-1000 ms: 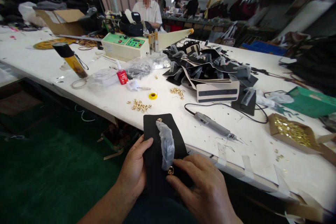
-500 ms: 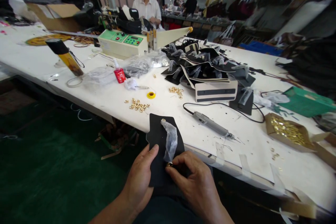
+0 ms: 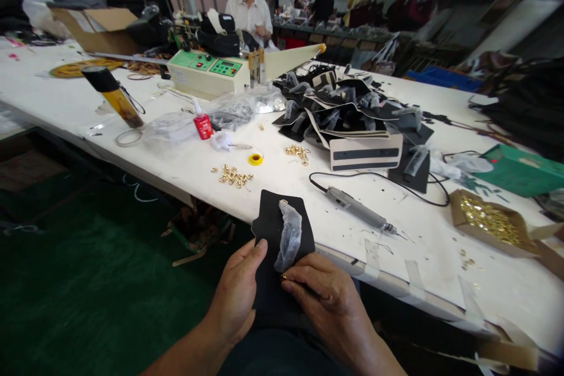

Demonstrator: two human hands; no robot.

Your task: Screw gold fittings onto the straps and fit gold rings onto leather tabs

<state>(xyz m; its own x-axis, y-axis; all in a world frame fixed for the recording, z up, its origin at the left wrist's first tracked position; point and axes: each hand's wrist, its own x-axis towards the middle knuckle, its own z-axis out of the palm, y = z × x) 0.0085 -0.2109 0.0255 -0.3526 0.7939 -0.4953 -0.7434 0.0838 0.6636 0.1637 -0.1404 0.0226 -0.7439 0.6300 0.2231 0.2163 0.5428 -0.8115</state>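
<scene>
A black panel (image 3: 269, 229) with a plastic-wrapped strap (image 3: 291, 235) along its middle is held over the table's near edge. My left hand (image 3: 235, 291) grips the panel's left side, thumb on top. Thumb and index finger of my right hand (image 3: 328, 294) pinch a small gold ring (image 3: 282, 277) at the strap's lower end. A second gold fitting (image 3: 284, 202) shows at the strap's upper end. Beyond the panel lie gold rings (image 3: 235, 177) in a loose pile and a yellow tape roll (image 3: 255, 159).
A grey electric screwdriver (image 3: 359, 209) lies right of the panel. Behind it are stacked black pieces (image 3: 348, 106), a red bottle (image 3: 202, 122) and a green-topped machine (image 3: 209, 73). At right stand a cardboard tray (image 3: 489, 223) and a green box (image 3: 524, 170). A person (image 3: 249, 12) is across the table.
The panel's top has shifted slightly right in view. My right fingers have closed further over the gold ring, which shows less now.
</scene>
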